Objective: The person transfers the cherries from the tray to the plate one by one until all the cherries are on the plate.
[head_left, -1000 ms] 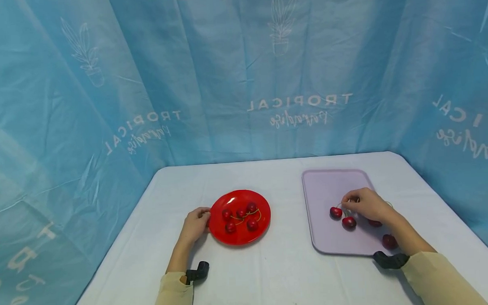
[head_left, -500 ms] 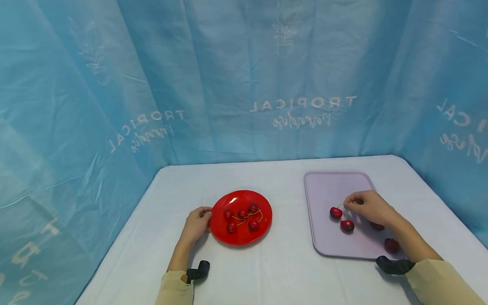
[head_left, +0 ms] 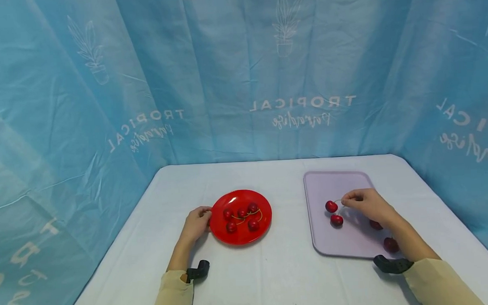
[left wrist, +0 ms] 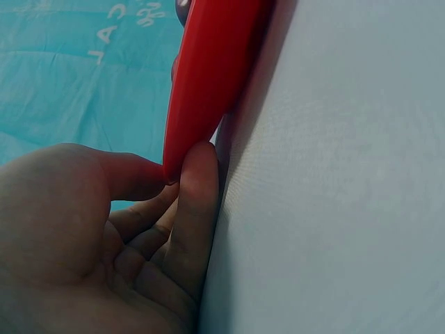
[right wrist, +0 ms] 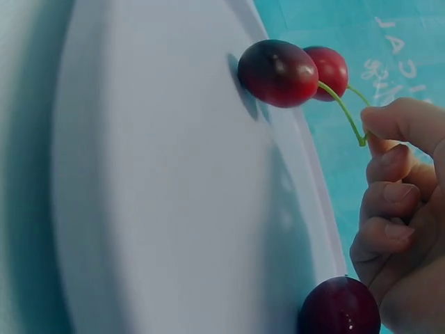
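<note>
My left hand (head_left: 196, 223) grips the near-left rim of a round red plate (head_left: 241, 240). In the left wrist view the thumb lies on top of the rim and fingers are beneath. Several red cherries (head_left: 253, 225) with green stems lie on the plate. Over a lilac tray (head_left: 330, 183), my right hand (head_left: 367, 204) pinches the green stems (right wrist: 342, 108) of two cherries between thumb and index finger. One dark red cherry (right wrist: 278, 73) hangs in front of the other cherry (right wrist: 330, 69), close over the tray; the remaining fingers are curled.
Two more cherries are on the tray's right side: one cherry (head_left: 375, 224) beneath the right forearm and another cherry (head_left: 390, 244) near the front corner. A white cloth (head_left: 272, 277) covers the table. Blue printed curtains (head_left: 225, 81) stand behind and along both sides.
The two cherries pinched by my right hand have shifted left and farther from me over the tray. My left hand and the plate have stayed put.
</note>
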A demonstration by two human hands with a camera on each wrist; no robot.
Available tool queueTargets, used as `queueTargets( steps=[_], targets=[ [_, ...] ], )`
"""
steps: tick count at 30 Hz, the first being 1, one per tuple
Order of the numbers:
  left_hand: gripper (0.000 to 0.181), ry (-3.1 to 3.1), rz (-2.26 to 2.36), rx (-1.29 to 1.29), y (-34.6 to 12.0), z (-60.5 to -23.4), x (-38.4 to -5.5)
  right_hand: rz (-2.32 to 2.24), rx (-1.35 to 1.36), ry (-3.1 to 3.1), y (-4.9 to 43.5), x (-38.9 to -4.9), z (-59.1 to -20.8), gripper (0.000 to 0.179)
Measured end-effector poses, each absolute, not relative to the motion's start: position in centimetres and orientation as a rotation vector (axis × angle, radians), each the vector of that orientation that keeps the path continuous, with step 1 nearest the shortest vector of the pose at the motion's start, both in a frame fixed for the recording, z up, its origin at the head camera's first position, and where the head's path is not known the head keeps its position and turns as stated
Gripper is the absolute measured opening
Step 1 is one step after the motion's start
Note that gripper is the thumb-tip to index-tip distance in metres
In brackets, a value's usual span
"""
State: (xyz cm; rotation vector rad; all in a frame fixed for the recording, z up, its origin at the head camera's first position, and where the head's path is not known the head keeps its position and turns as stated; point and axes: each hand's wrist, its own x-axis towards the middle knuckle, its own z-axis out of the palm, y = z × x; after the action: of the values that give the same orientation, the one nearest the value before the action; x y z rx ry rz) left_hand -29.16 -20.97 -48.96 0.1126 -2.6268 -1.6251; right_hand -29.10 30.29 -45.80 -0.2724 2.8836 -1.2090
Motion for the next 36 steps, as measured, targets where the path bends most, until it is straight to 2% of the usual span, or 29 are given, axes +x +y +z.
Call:
queueTargets(
  steps=[36],
  targets=[
    [0.030, -2.619, -1.628, 0.110, -20.8, -48.8, -28.9, -1.399, -0.267, 2.784, 27.8, -29.1, -45.7, 0.038]
  ],
)
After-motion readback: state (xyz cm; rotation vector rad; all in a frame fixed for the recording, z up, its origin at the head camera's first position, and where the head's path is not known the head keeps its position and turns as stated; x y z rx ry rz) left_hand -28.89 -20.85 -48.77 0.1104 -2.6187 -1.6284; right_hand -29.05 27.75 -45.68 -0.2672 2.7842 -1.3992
